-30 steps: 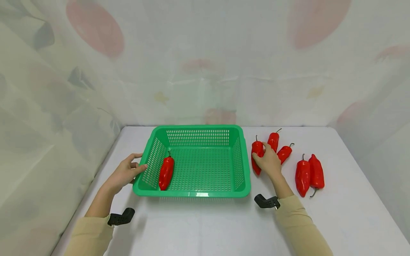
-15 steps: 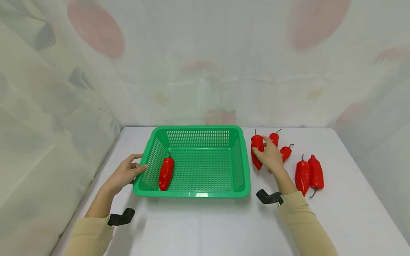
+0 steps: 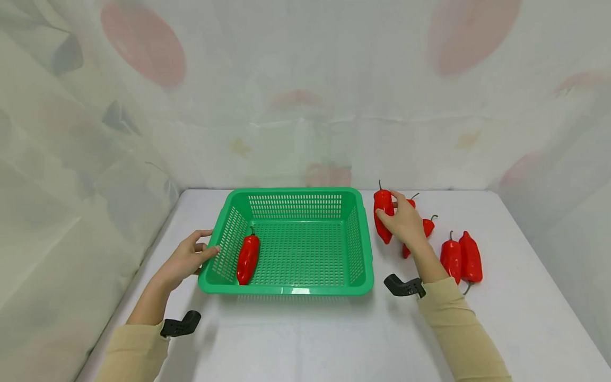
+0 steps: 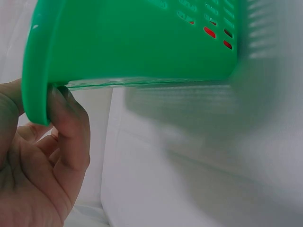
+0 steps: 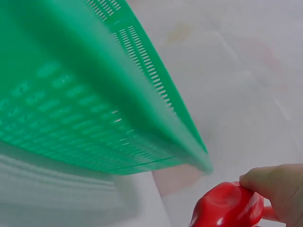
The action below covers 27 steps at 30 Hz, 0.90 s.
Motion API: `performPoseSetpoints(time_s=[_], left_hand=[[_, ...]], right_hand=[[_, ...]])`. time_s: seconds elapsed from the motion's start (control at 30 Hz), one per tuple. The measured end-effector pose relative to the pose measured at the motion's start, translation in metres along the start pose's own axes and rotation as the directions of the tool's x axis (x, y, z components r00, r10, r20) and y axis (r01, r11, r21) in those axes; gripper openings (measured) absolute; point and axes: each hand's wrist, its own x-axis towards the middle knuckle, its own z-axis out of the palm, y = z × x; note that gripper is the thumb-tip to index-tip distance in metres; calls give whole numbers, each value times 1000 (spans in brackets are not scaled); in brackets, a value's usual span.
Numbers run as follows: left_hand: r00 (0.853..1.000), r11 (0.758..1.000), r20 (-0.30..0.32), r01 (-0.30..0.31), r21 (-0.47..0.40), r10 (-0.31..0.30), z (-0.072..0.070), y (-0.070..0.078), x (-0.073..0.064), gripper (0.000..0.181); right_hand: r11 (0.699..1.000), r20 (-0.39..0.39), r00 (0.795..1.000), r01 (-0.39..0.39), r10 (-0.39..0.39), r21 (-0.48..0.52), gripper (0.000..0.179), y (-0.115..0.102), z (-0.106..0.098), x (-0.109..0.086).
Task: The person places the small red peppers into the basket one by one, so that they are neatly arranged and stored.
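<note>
A green plastic basket (image 3: 296, 289) stands in the middle of the table, with one red pepper (image 3: 248, 259) lying along its left side. My left hand (image 3: 185, 259) grips the basket's left rim; in the left wrist view the thumb and curled fingers (image 4: 71, 127) pinch the rim's edge. Beside the basket's right rim, my right hand (image 3: 404, 223) holds another red pepper (image 3: 383, 215) between thumb and fingers, its stem pointing away from me. The right wrist view shows that pepper (image 5: 225, 208) raised near the basket's outer wall. Two more peppers lie partly hidden behind the right hand.
Two red peppers (image 3: 471, 257) lie side by side farther right, one partly covered by the right sleeve (image 3: 460, 329). A white cloth covers the table (image 3: 296, 339). Patterned sheets (image 3: 296, 143) hang behind and at both sides.
My right hand has gripped the pepper beside the basket and moved up and away from me with it. The left hand and basket have stayed in place.
</note>
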Motion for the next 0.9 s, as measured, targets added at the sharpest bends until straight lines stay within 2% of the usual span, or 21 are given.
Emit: performPoseSetpoints(time_s=[0.47,0.9], left_hand=[[1000,1000,1,-2,-7,2,1,0,0,63],[1000,1000,-2,12,-6,-12,0,1,0,65]], right_hand=[[999,18,999,26,-26,21,65,-24,-12,2],[997,49,997,62,-64,38,67,-46,-7,2]])
